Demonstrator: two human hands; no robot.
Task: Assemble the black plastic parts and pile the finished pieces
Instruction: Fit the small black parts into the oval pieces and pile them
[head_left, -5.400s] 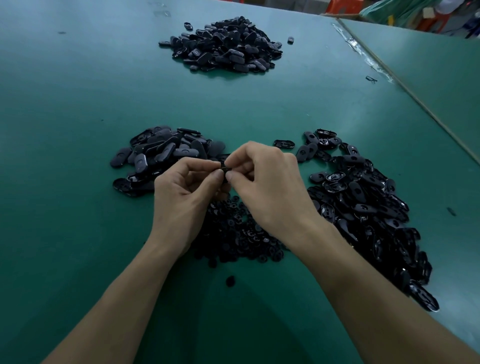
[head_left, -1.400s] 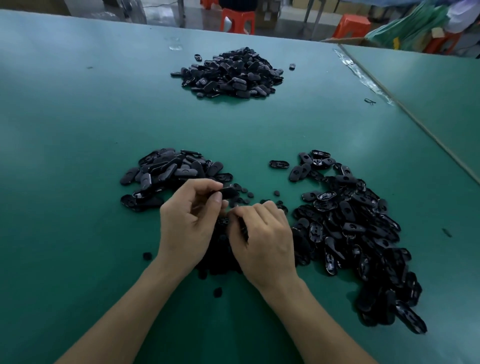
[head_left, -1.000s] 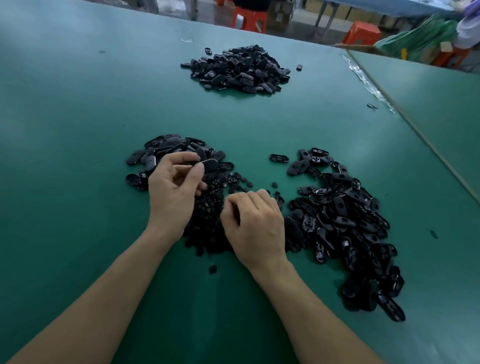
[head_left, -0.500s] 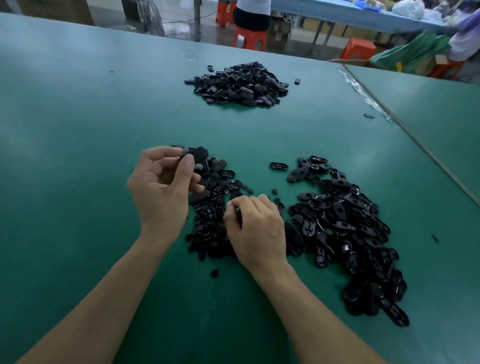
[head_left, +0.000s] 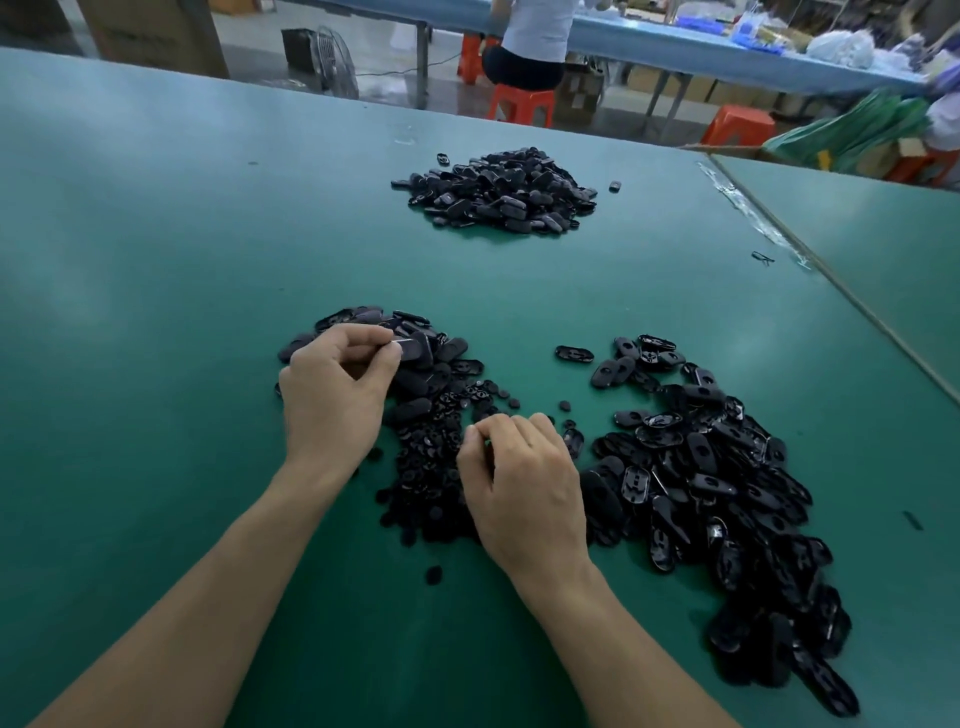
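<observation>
My left hand (head_left: 332, 395) pinches a black oval plastic part (head_left: 413, 347) between thumb and fingers, just above the near-left pile of oval covers (head_left: 441, 358). My right hand (head_left: 522, 488) rests with curled fingers on the heap of small round black pieces (head_left: 431, 467) in the middle; what its fingertips hold is hidden. A long pile of open oval shells (head_left: 717, 488) lies to the right. A separate pile of black pieces (head_left: 498, 192) sits far up the green table (head_left: 156, 312).
A lone oval shell (head_left: 574, 354) lies between the near piles, and one small round piece (head_left: 434, 574) sits near my right wrist. A seam with tape (head_left: 753, 218) joins a second table at right. A seated person and red stools (head_left: 519, 104) are beyond the far edge.
My hands have parted. The left hand moved up and left over the cover pile with an oval part; the right hand dropped onto the small round pieces. The camera tilted up.
</observation>
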